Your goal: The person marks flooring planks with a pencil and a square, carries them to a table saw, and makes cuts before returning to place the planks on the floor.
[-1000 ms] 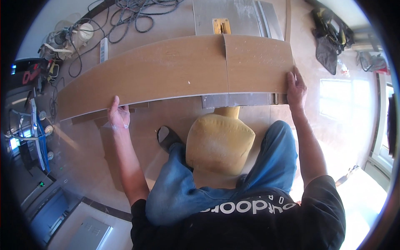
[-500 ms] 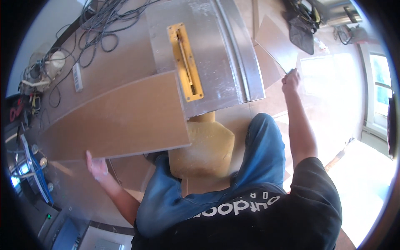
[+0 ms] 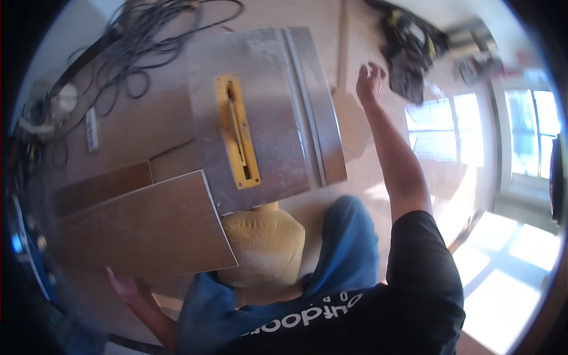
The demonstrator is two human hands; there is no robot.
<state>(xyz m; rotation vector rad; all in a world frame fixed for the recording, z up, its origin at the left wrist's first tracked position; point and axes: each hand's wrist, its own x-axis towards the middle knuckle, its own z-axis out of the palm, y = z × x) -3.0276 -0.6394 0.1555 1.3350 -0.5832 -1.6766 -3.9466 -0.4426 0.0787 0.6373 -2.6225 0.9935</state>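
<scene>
Hands are well apart. The left hand [image 3: 122, 287] holds the near edge of a brown board [image 3: 145, 228], thumb uppermost; blur hides the exact position of the other fingers. The right hand [image 3: 371, 83] is empty, fingers loosely curled and parted, over the floor [image 3: 384, 157] beyond the right edge of the metal table [image 3: 275, 136]. The board extends left from the table's near left corner; contact between the two cannot be determined. A yellow plate [image 3: 241, 148] with a long slot is set into the table, left of its middle. A groove runs alongside the right edge. Below the near edge, a yellow block [image 3: 266, 248] sits between the knees. Left of the left edge lies a white bar [image 3: 92, 129]. Black cable [image 3: 148, 41] is heaped past the far left corner; a dark bag [image 3: 408, 50] lies past the far right corner.
</scene>
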